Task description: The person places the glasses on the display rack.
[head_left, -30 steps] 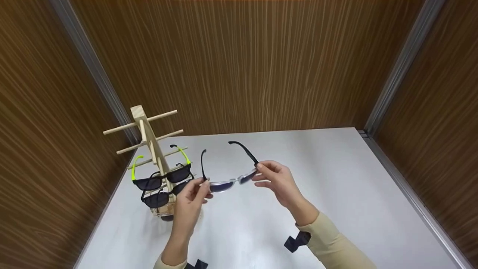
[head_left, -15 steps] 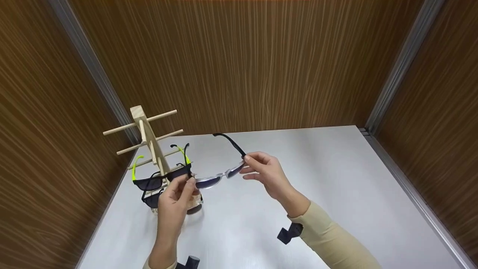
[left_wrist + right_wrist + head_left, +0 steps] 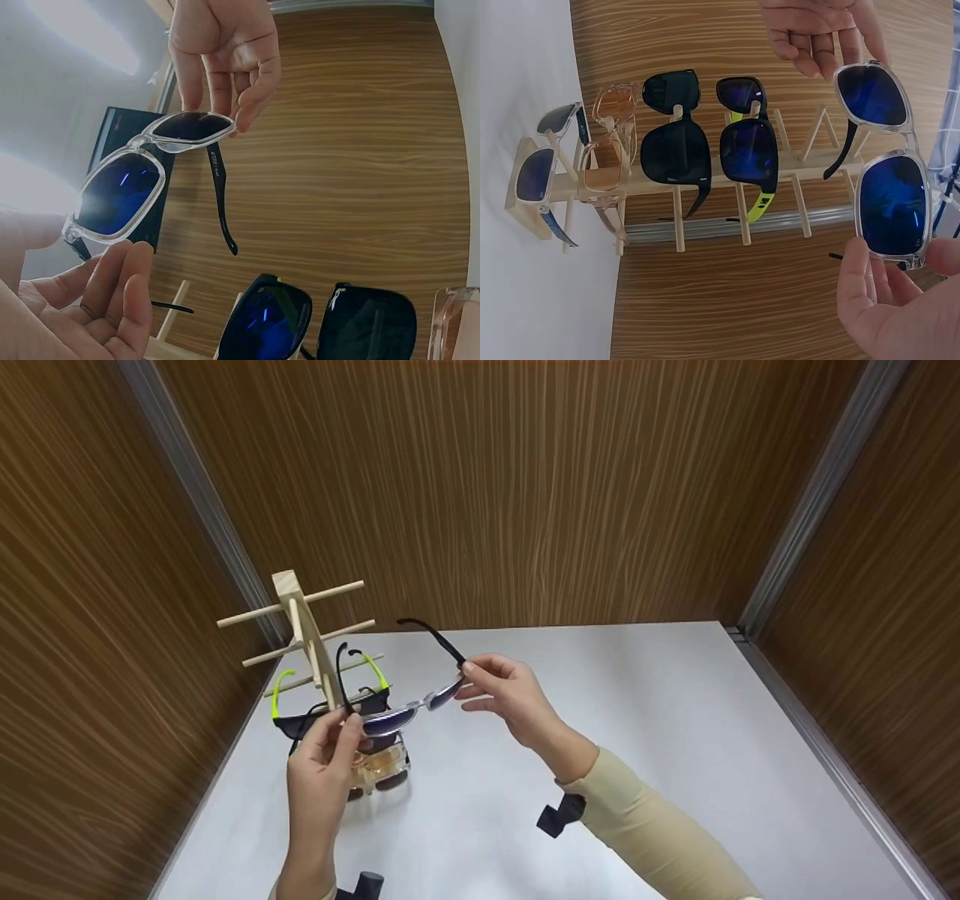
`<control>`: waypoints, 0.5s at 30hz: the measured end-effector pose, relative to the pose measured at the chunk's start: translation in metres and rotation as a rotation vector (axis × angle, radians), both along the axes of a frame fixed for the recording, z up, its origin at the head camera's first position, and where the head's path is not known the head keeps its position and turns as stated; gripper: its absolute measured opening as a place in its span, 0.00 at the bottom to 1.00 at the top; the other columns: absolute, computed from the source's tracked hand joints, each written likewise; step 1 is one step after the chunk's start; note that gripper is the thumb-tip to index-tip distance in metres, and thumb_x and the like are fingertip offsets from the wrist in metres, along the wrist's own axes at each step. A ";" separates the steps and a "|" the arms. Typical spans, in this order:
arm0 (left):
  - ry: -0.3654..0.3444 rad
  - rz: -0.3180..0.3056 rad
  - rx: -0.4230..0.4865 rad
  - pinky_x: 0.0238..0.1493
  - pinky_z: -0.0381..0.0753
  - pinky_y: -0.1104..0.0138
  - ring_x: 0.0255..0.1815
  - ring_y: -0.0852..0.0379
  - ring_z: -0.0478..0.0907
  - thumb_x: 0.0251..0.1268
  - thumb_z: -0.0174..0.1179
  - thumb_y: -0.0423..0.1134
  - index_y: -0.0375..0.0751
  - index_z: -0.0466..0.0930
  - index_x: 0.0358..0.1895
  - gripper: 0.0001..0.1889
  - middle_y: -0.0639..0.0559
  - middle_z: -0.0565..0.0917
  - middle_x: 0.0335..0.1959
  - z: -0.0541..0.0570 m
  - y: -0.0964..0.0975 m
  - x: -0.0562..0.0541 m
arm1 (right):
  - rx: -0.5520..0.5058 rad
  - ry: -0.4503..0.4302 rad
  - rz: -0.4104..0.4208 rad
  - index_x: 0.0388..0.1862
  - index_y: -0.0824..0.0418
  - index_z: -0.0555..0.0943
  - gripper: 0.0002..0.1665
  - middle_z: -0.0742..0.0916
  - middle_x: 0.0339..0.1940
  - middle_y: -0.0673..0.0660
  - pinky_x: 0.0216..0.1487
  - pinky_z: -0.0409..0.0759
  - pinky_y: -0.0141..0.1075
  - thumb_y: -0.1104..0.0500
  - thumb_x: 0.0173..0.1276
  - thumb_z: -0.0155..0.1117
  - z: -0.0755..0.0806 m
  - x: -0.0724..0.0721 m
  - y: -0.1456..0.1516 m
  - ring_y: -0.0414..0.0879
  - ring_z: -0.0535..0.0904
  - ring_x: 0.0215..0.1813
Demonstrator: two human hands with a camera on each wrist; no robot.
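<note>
Clear-framed sunglasses (image 3: pixel 390 722) with dark blue lenses and black temples are held in the air between both hands, temples unfolded and pointing away from me. My left hand (image 3: pixel 322 769) pinches the left corner of the frame near the hinge. The right corner is pinched by my right hand (image 3: pixel 517 701), its other fingers loosely bent. Behind the left hand stands a wooden display rack (image 3: pixel 287 585), partly hidden in the head view. In the right wrist view, the held sunglasses (image 3: pixel 892 206) are close to the pegs at the rack's top end.
Black sunglasses with yellow-green temples (image 3: pixel 750 150) hang on the rack, with all-black sunglasses (image 3: pixel 675 154) below. Lower are amber-lensed sunglasses (image 3: pixel 604 169) and a clear-framed pair (image 3: pixel 536 176). Bare pegs (image 3: pixel 334 591) stick out at the top. Wood-grain panels (image 3: pixel 525 495) surround the white table (image 3: pixel 637 697).
Both hands have moved left and slightly up with the sunglasses, which now overlap the rack in the head view. The grip on both corners stays the same.
</note>
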State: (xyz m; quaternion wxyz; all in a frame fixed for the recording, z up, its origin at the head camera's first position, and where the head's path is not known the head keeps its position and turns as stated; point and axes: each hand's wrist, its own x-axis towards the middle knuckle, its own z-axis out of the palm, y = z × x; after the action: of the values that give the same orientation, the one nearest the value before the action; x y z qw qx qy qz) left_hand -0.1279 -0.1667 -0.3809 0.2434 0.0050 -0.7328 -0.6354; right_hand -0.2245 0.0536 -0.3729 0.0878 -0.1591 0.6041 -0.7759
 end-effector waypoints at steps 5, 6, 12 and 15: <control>0.017 0.034 0.010 0.36 0.80 0.69 0.34 0.51 0.79 0.66 0.56 0.41 0.32 0.78 0.48 0.15 0.43 0.79 0.32 0.005 -0.005 0.002 | 0.015 0.006 0.008 0.46 0.69 0.77 0.15 0.82 0.38 0.60 0.42 0.81 0.43 0.58 0.67 0.61 0.009 -0.002 -0.008 0.54 0.82 0.40; 0.023 0.045 0.012 0.36 0.80 0.69 0.33 0.51 0.79 0.67 0.56 0.41 0.32 0.78 0.48 0.15 0.43 0.80 0.32 0.005 -0.006 0.002 | 0.019 0.006 0.011 0.46 0.69 0.77 0.16 0.82 0.38 0.60 0.42 0.81 0.43 0.57 0.66 0.61 0.010 -0.003 -0.010 0.54 0.82 0.40; 0.052 0.094 0.011 0.34 0.79 0.70 0.32 0.54 0.80 0.67 0.56 0.40 0.32 0.78 0.48 0.14 0.43 0.80 0.31 0.007 -0.013 0.002 | 0.054 -0.015 0.017 0.47 0.68 0.77 0.16 0.83 0.38 0.60 0.42 0.81 0.43 0.57 0.67 0.61 0.017 -0.007 -0.022 0.53 0.82 0.40; 0.054 0.110 0.018 0.34 0.79 0.70 0.32 0.54 0.80 0.67 0.55 0.40 0.32 0.78 0.48 0.15 0.43 0.80 0.31 0.006 -0.017 0.001 | 0.066 -0.027 0.012 0.47 0.68 0.77 0.16 0.83 0.38 0.60 0.41 0.81 0.42 0.57 0.67 0.61 0.019 -0.007 -0.028 0.53 0.83 0.39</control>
State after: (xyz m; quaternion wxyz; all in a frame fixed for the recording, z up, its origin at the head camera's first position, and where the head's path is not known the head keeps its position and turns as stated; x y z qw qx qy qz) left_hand -0.1273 -0.1838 -0.3746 0.2973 0.0303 -0.7189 -0.6276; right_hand -0.2319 0.0254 -0.3534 0.1059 -0.1491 0.6273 -0.7570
